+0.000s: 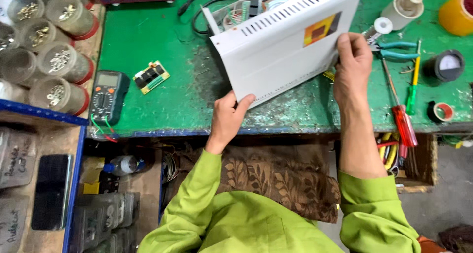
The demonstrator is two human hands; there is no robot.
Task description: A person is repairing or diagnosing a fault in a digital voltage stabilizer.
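- Your left hand [227, 119] pinches the near-left corner of the white metal cover [286, 46], thumb on top.
- Your right hand [353, 60] clamps its right edge, fingers curled over.
- The cover tilts above the green bench [162, 46] (vent slots uppermost), long axis running from your left hand up-right; both hands sit equally close.

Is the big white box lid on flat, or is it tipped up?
Tipped up. The white cover slants in both hands, wiring showing behind its top edge.
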